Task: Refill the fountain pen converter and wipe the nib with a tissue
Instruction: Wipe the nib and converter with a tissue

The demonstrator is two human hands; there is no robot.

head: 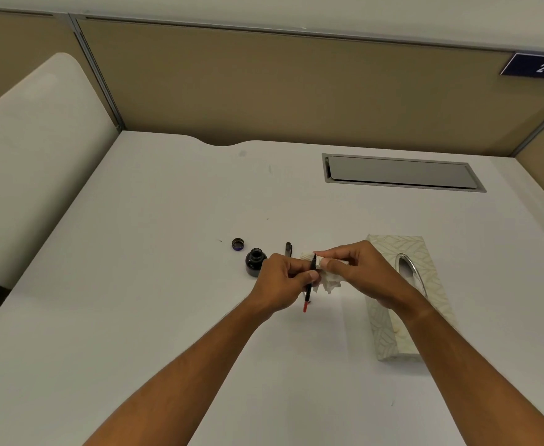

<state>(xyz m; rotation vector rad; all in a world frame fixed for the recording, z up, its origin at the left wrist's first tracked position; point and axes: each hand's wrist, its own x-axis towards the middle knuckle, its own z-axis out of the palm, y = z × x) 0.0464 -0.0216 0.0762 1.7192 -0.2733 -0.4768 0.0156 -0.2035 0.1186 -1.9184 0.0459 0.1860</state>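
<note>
Left hand [281, 280] grips the pen [309, 281] upright; right hand [357, 268] pinches a crumpled tissue [330, 281] around its tip

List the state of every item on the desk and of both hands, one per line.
ink bottle: open, upright
bottle cap: off, lying beside the bottle
pen section with converter: held, barrel off
tissue: crumpled against the nib end
tissue box: slot open
left hand: grips pen
right hand: pinches tissue

both forearms extended; left hand [281, 280] curled gripping, right hand [357, 268] pinching.
</note>
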